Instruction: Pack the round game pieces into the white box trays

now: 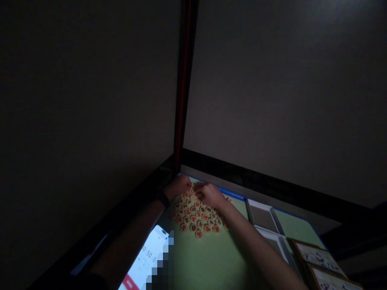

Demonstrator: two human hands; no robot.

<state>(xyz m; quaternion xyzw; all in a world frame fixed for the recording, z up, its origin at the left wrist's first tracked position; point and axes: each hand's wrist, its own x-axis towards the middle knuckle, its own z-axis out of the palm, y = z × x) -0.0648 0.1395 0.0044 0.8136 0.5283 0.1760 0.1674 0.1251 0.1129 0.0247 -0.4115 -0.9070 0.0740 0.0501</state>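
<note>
Many round xiangqi pieces, pale with red or black characters, lie face up in a close cluster on a light green tabletop. My left hand, with a dark band on its wrist, is at the far left edge of the cluster, its fingers curled inward. Across from it, my right hand reaches over the far pieces with bent fingers pointing left. A few pieces show between the two hands. Dim light and the small size hide what either hand's fingertips hold, if anything. Some pieces are covered by my right hand and forearm.
A lit phone showing a timer lies left of the pieces, partly behind my left arm. Right of my right forearm are grey-and-white trays and brown-framed pictured boxes. Dark walls meet in a corner beyond the table's blue edge.
</note>
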